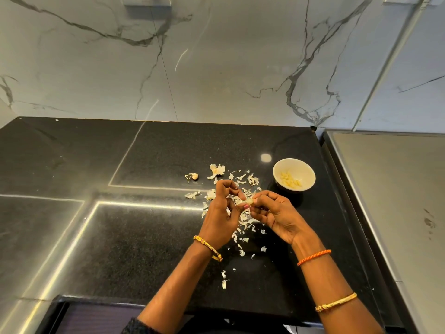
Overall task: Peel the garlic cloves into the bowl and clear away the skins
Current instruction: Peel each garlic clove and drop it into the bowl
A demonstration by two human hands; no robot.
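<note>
1. I see a white marble wall [216, 56] with grey veins filling the upper half of my view.
2. Below it lies the black speckled countertop [144, 237], streaked with bright reflected lines.
3. At my right a grey metal surface [390, 189] runs alongside the counter.
4. My left hand [222, 210] is raised above the counter, fingers curled, with thumb and forefinger pinching at the papery skin of the garlic clove [249, 201].
5. My right hand [274, 213] meets it just beside, fingers curled round the same clove, so the clove sits between both sets of fingertips, over the skins.
6. The small white bowl [294, 174] stands on the counter beyond my right hand, apart from it, holding a cluster of peeled cloves [291, 181].
7. Loose garlic skins [243, 227] are scattered on the counter under and around my hands, trailing towards the near edge.
8. A gold bangle [208, 248] circles my left wrist; an orange thread band [313, 257] and a second gold bangle [336, 302] sit on my right forearm.
9. One unpeeled clove [193, 176] lies alone to the left of the skins.
</note>
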